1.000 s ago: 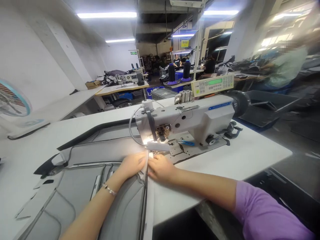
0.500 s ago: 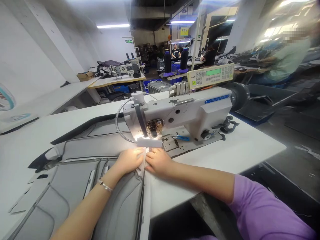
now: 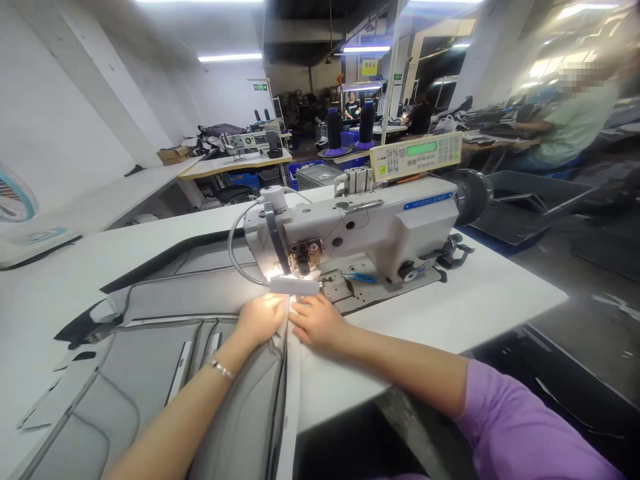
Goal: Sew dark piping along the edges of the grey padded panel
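Note:
A grey padded sewn cover (image 3: 240, 400) lies across the table, its edge with a white strip (image 3: 293, 407) running up to the sewing machine (image 3: 370, 217). My left hand (image 3: 261, 319) presses and grips the cover just left of that edge, fingers curled. On the other side, my right hand (image 3: 320, 323) has its fingers closed on the white strip. Both hands are close together, just below the lit lamp head (image 3: 294, 286), which hides the needle and presser foot. Some of my fingertips are hidden by the fabric and glare.
Blue thread snips (image 3: 361, 277) lie on the machine bed. A control panel (image 3: 417, 157) stands on top of the machine, with black thread cones (image 3: 334, 132) behind. On the right are a dark bin (image 3: 535, 200) and a seated person (image 3: 570, 133). A fan (image 3: 15, 197) stands at the left.
The view has shifted slightly. My left wrist sits a little farther right and higher, while both hands stay at the seam edge by the machine.

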{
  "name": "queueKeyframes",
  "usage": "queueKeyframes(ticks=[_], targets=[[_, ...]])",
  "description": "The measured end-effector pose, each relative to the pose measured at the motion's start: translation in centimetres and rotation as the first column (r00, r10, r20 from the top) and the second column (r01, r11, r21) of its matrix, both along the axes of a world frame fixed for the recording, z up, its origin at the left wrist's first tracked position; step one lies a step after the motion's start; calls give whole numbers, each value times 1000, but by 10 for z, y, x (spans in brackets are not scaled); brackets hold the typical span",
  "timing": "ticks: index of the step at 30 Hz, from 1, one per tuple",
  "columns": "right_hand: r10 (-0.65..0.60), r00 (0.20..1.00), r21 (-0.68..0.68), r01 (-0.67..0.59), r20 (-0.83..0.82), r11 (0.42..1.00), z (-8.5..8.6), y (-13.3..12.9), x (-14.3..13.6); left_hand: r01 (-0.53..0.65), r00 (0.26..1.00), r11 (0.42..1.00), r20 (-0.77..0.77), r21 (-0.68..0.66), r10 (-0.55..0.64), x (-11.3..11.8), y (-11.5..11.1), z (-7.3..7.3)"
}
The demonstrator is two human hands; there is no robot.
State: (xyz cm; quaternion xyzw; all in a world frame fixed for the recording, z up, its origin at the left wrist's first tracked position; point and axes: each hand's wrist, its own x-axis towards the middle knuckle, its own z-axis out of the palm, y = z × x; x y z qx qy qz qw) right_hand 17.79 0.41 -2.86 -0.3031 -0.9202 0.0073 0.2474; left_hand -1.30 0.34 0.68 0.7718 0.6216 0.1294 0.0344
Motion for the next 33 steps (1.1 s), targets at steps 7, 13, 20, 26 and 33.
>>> queueKeyframes(ticks=[7,13,20,26,33], targets=[[7,999,59,-5,-43,998,-6,-5,4,11,1000,999,-3,-44,-11,17,-9,3],[53,992,94,-42,-112,995,-9,-8,10,-9,998,1000,67,-15,10,24,-15,-3],[17,999,-28,-17,-31,999,1,-17,17,68,988,986,124,150,-87,19,-32,7],[241,970,-155,-243,-28,958,10,-112,46,531,847,841,-98,109,-522,15,-123,54],[217,951,-164,-255,-220,953,-3,-142,-4,567,824,821,-64,69,-563,22,-138,62]])
